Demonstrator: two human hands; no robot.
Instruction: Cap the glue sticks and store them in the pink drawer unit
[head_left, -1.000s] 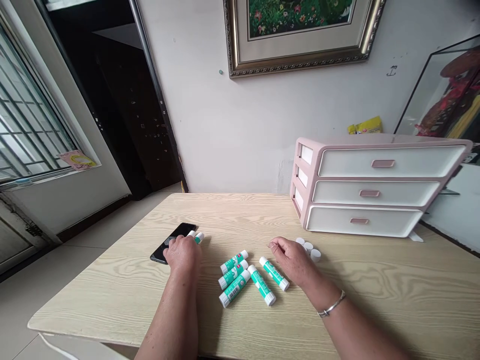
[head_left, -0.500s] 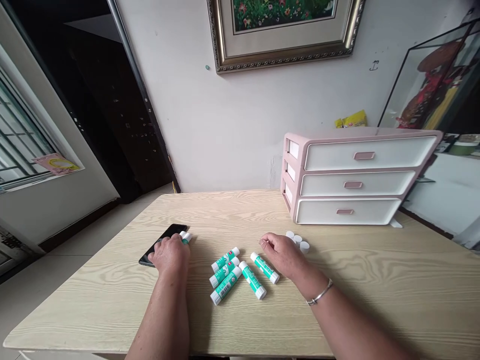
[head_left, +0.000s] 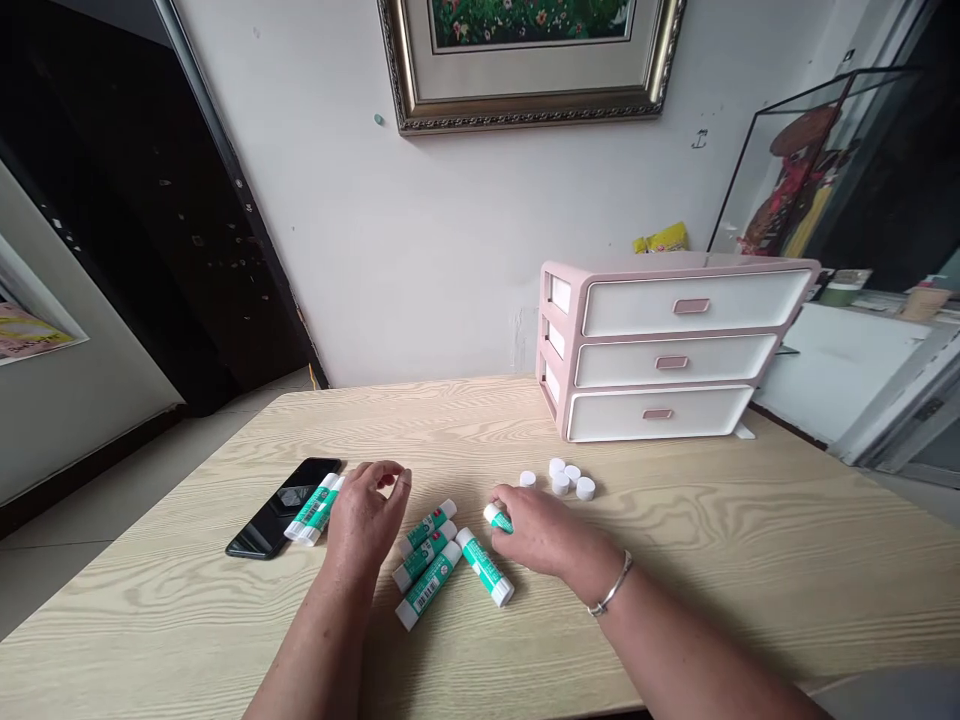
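My right hand [head_left: 534, 530] is closed around a green and white glue stick [head_left: 498, 517], whose white end pokes out past the fingers. My left hand [head_left: 367, 515] hovers to the left of the middle group, fingers loosely curled, with nothing visible in it. Beside it, a pair of glue sticks [head_left: 313, 510] lies along the edge of a black phone [head_left: 279, 512]. Between my hands, three glue sticks [head_left: 425, 558] lie side by side at a slant, and a single glue stick [head_left: 485, 567] slants the other way. Several small white caps [head_left: 560, 484] stand beyond my right hand.
A pink and white drawer unit [head_left: 667, 360] stands at the back right of the wooden table [head_left: 405, 420], with a yellow packet [head_left: 661, 239] behind its top. A framed picture [head_left: 532, 110] hangs on the wall. A glass case [head_left: 795, 170] is at the far right.
My left hand has let go of the glue sticks by the phone and moved right. My right hand has picked up the rightmost glue stick. The view has shifted right.
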